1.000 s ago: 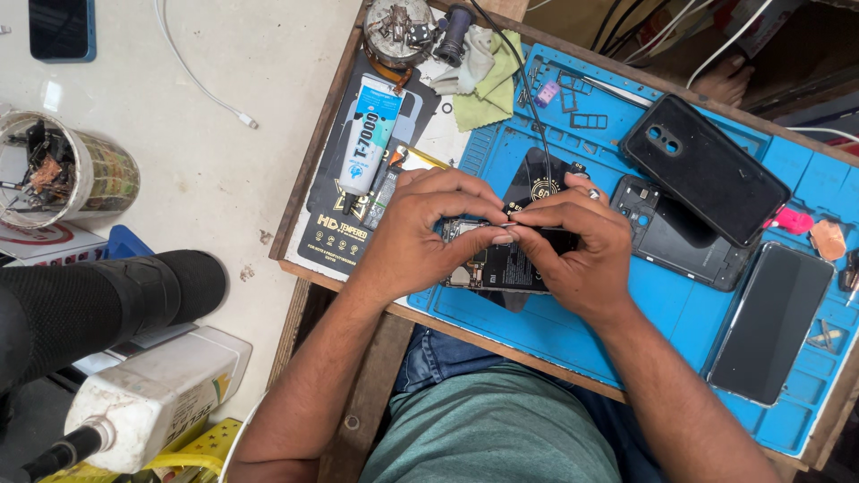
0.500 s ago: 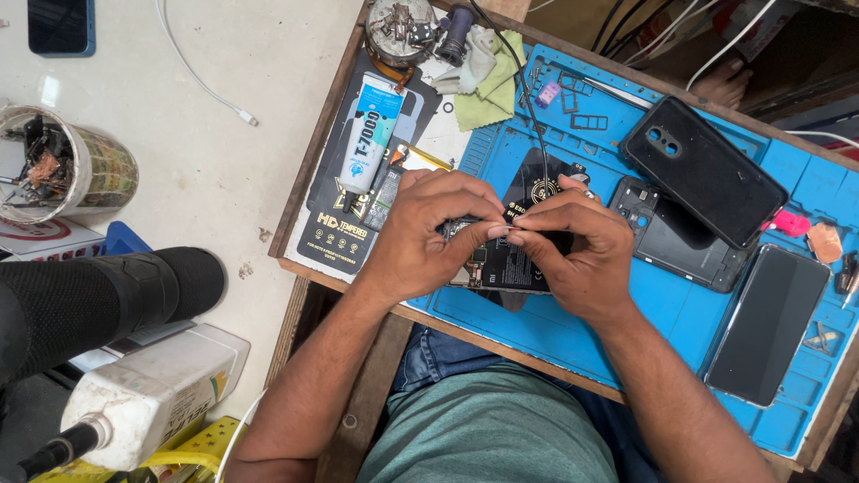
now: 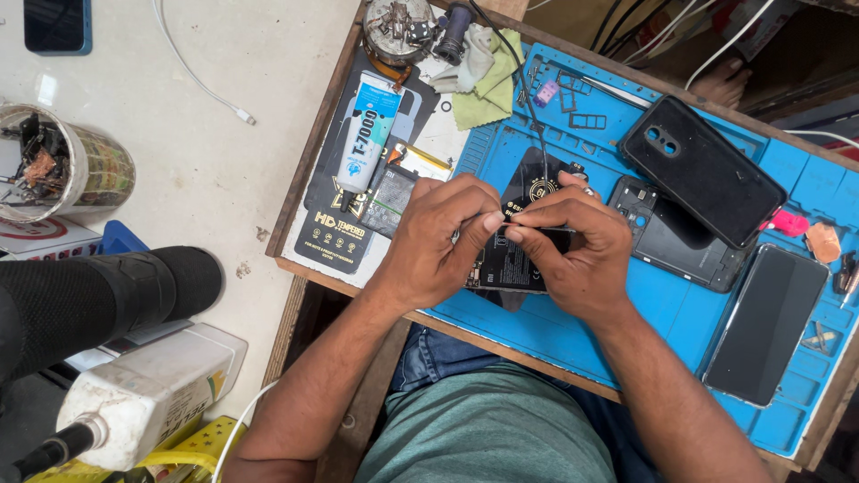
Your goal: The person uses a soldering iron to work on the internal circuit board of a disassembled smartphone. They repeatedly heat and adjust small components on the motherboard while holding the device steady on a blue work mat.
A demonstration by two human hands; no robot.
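At the centre of the frame a person's left hand (image 3: 438, 241) and right hand (image 3: 573, 255) meet over an opened smartphone (image 3: 506, 264) lying on a blue repair mat (image 3: 573, 331); both hands are curled, thumb and forefinger tips pressed toward each other over the phone's upper edge, apparently pinching a small part too fine to make out; the close grip seems meant to steady delicate work. To the right of the hands a black phone rear housing (image 3: 667, 241) lies open-side up, a phone with a dual camera (image 3: 702, 170) rests across its upper edge, and a dark screen panel (image 3: 765, 326) lies lower right, set within easy reach. A glue tube (image 3: 365, 134) rests on a black package at upper centre; a green cloth (image 3: 488, 85) lies just beside it.
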